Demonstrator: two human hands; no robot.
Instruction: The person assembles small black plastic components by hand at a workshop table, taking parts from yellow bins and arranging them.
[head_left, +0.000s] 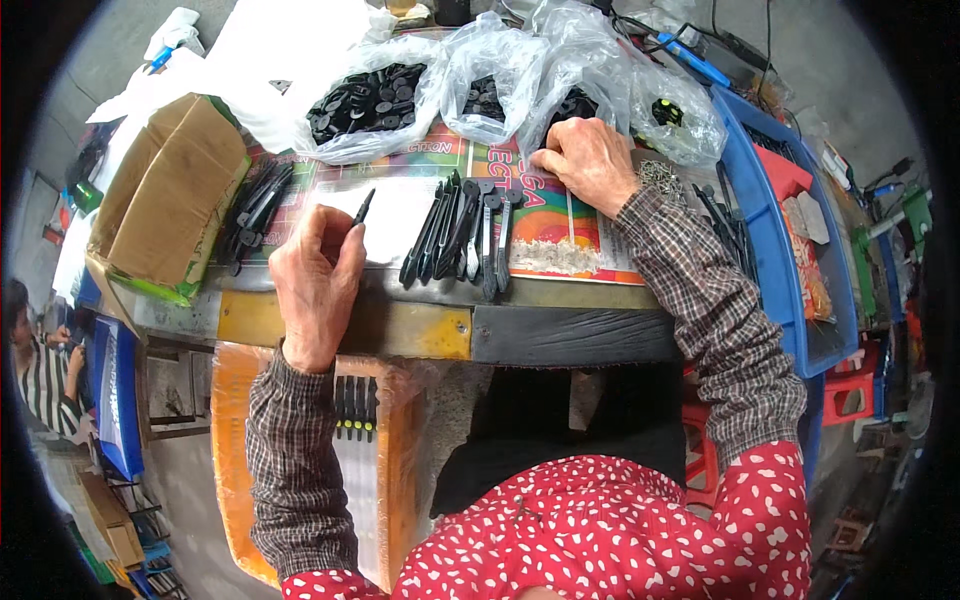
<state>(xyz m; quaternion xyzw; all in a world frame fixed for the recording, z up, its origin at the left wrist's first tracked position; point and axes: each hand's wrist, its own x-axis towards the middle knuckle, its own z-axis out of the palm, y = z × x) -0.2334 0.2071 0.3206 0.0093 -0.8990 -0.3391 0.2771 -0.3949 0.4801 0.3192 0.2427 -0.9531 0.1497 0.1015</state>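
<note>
Between thumb and forefinger, my left hand (312, 280) pinches a slim black plastic piece (364, 207) above a white sheet (378, 225) on the table. My right hand (592, 165) is at the front edge of a clear plastic bag (560, 70) with small black parts in it. Its fingers are curled together, and whatever they may hold is hidden. Between the hands lies a row of long black handle-like pieces (440, 230), several with round ends. More black pieces (262, 210) are piled left of my left hand.
Other bags hold black discs (370, 100), small black parts (484, 100) and black-and-yellow parts (667, 112). A cardboard box (170, 190) stands at left, a blue crate (790, 230) at right. Metal bits (658, 180) lie near my right wrist. Below the edge is an orange-sided box (398, 470). Another person (45, 375) sits far left.
</note>
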